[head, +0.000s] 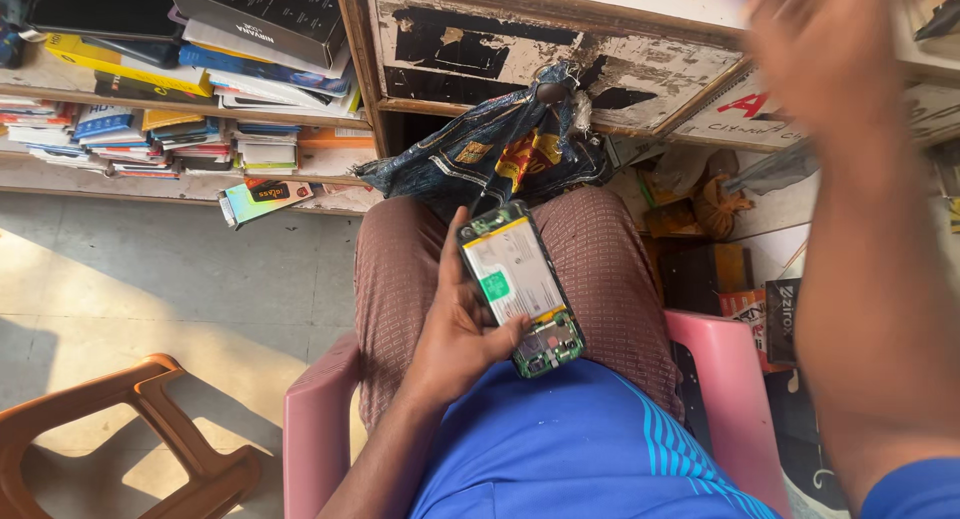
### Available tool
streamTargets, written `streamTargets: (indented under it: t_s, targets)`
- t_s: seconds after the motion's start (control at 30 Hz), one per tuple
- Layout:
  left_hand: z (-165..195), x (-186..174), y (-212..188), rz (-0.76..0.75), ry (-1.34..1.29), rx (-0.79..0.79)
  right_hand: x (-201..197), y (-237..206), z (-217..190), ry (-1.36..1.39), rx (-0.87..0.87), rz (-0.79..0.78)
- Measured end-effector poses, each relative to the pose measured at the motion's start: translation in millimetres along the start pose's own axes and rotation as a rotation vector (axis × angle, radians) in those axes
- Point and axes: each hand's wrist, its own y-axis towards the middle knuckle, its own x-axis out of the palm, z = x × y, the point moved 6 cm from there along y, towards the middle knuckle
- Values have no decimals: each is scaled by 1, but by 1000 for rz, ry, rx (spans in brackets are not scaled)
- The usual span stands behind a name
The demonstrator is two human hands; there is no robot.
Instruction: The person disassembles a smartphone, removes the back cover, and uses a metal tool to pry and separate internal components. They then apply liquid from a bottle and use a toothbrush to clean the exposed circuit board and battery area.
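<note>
The left hand [455, 334] has its fingers [452, 241] clasped around an opened black smartphone with exposed white battery and green circuit board [520, 287], over the lap. The right hand [815, 54] is raised and blurred; its grip is unclear. Inspection seems underway; steadying comes next.

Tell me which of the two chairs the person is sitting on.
The pink plastic chair, its edges showing on both sides of the lap. The brown plastic chair stands unoccupied on the floor at lower left.

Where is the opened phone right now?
In the head view, the opened phone sits mid-frame, held in the left hand above the person's lap, just below the blue bag.
</note>
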Motion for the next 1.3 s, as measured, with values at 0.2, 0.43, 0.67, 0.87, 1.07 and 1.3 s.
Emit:
streamTargets:
  t_s: [0.2, 0.43, 0.67, 0.87, 1.07, 1.3]
  targets:
    - [2, 15, -4, -108, 114, -32, 60, -115, -65, 570, -105, -289]
    - [6, 23, -7, -157, 182, -38, 48, -120, -70, 499, -71, -329]
    - [5, 28, -9, -191, 226, -10, 42, -120, -80, 540, -173, -365]
    - [3, 29, -9, -199, 192, -51, 45, -121, -76, 565, -99, -420]
    - [2, 29, -10, -173, 242, -126, 43, -124, -71, 545, -71, -408]
    - [3, 32, -10, -182, 210, -92, 39, -122, -72, 536, -91, -399]
